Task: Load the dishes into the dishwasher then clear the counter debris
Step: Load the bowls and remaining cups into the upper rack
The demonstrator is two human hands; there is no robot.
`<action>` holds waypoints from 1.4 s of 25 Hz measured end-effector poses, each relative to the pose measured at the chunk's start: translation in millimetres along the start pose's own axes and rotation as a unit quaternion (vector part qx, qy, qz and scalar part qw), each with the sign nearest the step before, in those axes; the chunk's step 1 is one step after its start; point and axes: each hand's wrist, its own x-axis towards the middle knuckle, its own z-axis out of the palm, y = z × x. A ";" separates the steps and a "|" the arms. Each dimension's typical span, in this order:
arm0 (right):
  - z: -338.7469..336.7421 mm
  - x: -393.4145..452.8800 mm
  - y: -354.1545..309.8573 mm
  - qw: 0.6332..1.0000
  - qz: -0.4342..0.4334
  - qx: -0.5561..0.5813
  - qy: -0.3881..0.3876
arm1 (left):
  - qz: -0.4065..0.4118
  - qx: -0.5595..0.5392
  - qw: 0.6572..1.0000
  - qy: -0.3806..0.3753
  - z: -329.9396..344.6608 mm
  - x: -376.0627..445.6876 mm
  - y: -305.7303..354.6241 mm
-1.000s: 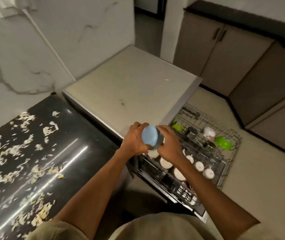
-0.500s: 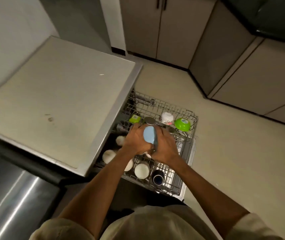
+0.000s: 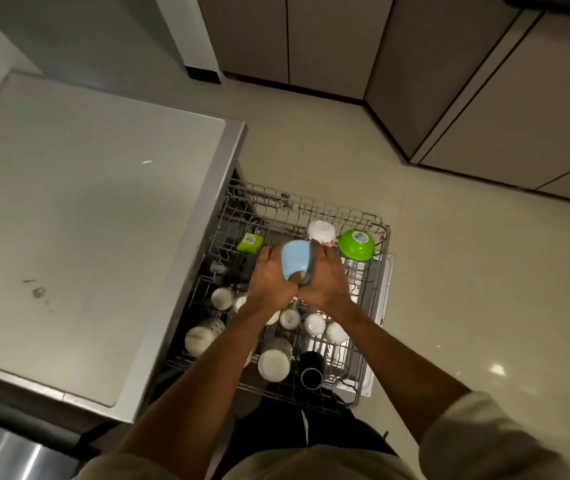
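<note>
A light blue bowl [image 3: 294, 258], turned bottom-up and tilted, is held between my left hand [image 3: 270, 283] and my right hand [image 3: 326, 283]. Both hands hover over the middle of the pulled-out dishwasher rack [image 3: 375, 306]. In the rack stand several white cups [image 3: 314, 323], a black cup [image 3: 311, 374], an upturned green bowl [image 3: 356, 244], a white patterned bowl [image 3: 321, 231] and a small green square container [image 3: 250, 242]. My forearms hide part of the rack's near side.
The dishwasher's flat grey top [image 3: 86, 230] lies to the left of the rack. Beige floor [image 3: 467, 289] spreads to the right, and grey cabinet doors [image 3: 328, 39] line the far side. A strip of shiny black counter [image 3: 17, 455] shows at the bottom left.
My view has swung right, away from the debris-strewn black counter, to look down on the rack. Both hands carried the blue bowl from the dishwasher's edge out over the rack's middle.
</note>
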 end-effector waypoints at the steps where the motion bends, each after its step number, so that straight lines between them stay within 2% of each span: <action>1: 5.6 10.0 0.2 1.000 0.010 0.006 0.003 | -0.007 -0.003 1.000 0.006 1.5 7.2 -2.7; 12: 78.9 131.4 7.0 0.993 0.080 0.089 -0.001 | -0.052 -0.083 0.994 -0.038 29.4 120.5 -65.0; 18: 117.2 184.2 15.5 0.988 0.115 0.099 0.010 | -0.067 -0.033 0.991 -0.113 37.0 161.9 -90.0; 22: 139.0 198.0 20.3 0.986 0.127 0.108 0.013 | -0.075 -0.024 0.989 -0.127 49.2 177.8 -105.7; 27: 153.2 198.2 21.0 0.993 0.105 0.055 0.014 | -0.078 -0.034 0.989 -0.121 54.9 192.7 -106.0; 30: 150.9 190.6 25.2 0.996 0.078 0.031 0.020 | -0.078 -0.027 0.994 -0.073 57.4 188.3 -101.4; 32: 148.0 183.6 27.9 0.998 0.048 0.024 0.033 | -0.049 -0.030 0.997 -0.046 60.4 185.9 -101.0; 35: 148.0 178.2 30.2 1.000 0.013 -0.015 0.021 | -0.019 0.010 0.996 -0.083 62.5 186.3 -102.1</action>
